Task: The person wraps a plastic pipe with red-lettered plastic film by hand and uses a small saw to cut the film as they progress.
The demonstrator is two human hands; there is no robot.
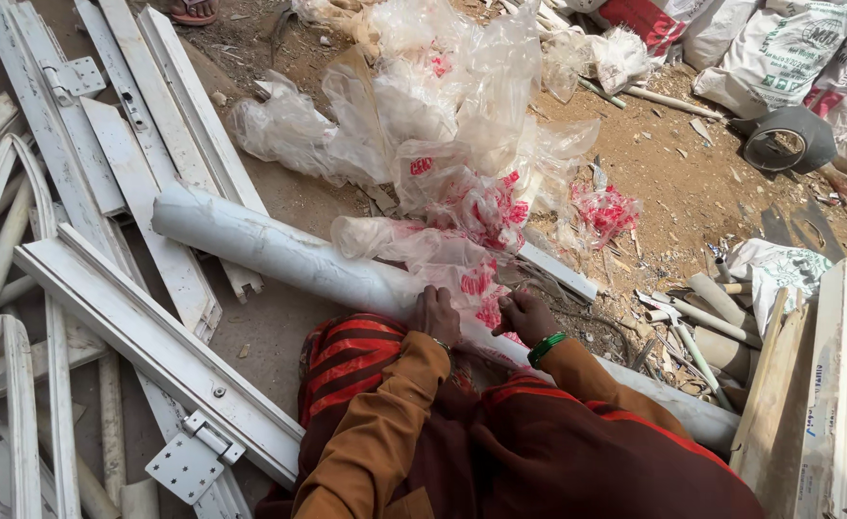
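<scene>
A long white pipe [270, 252] lies across my lap, running from upper left to lower right. Clear plastic wrap with red print [443, 259] clings to its middle and trails away toward a crumpled pile of the same film [423, 106] beyond. My left hand [436, 313] rests on the pipe at the edge of the wrap, fingers curled on the film. My right hand [526, 315], with a green bangle at the wrist, pinches the plastic wrap just to the right. Orange sleeves and a red striped cloth cover my arms and knees.
White window-frame profiles with metal hinges [154, 336] lie stacked at left. Short pipe offcuts [712, 308] and wooden planks [827, 384] sit at right. Printed sacks [779, 48] and a grey tape roll [787, 139] are at upper right. A sandalled foot [193, 12] shows at the top.
</scene>
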